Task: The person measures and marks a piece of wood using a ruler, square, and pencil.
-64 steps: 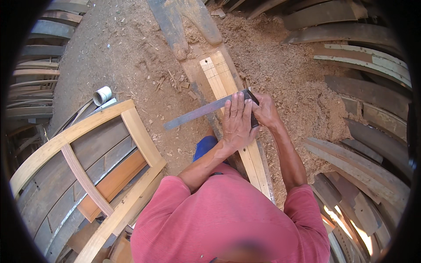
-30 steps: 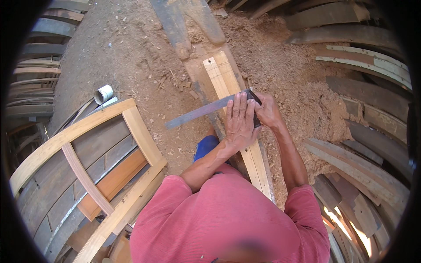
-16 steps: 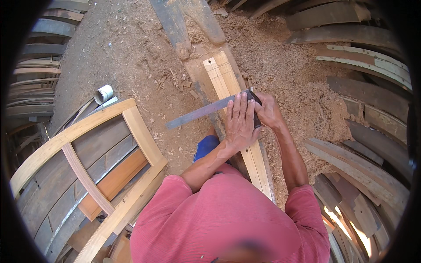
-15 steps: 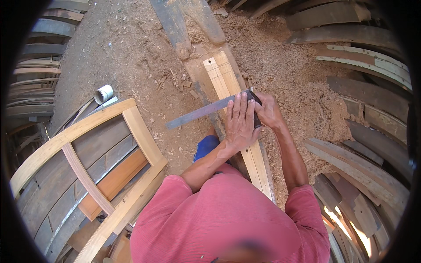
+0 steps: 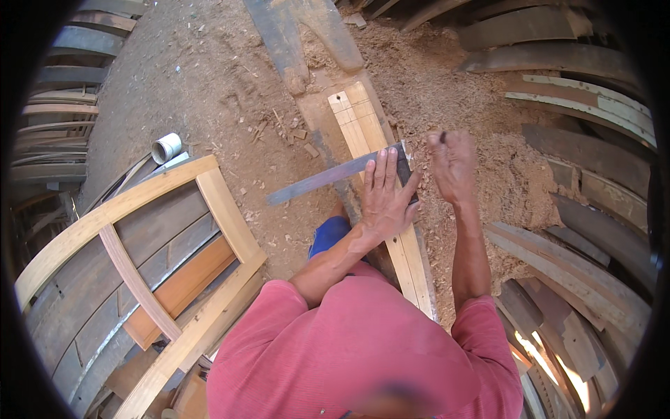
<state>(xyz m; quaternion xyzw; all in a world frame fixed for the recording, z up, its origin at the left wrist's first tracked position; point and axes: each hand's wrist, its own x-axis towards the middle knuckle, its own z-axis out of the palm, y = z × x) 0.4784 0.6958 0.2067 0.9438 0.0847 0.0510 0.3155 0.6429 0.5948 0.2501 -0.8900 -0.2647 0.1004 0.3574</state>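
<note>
A try square (image 5: 317,180) lies across a pale wooden piece (image 5: 356,126); its grey blade reaches out past the left edge and its dark stock is along the right side. My left hand (image 5: 384,202) presses flat on the square and the wood, fingers stretched out and thumb spread toward the stock. Off to the right, apart from both, my right hand (image 5: 455,164) is closed over the sawdust. A small dark tip shows at its fingers, too little to name. Pencil-like lines and a dark hole mark the far end of the wooden piece.
Under the wooden piece runs a long worn plank (image 5: 338,52). At the left a curved wooden frame (image 5: 230,216) leans over stacked boards, beside a white cup-like container (image 5: 166,148). Many curved planks (image 5: 593,160) are stacked on the right. Sawdust and chips cover the ground.
My right hand has left the square's stock and moved to the right, its fingers closed. My left hand and the square stay in place on the wood.
</note>
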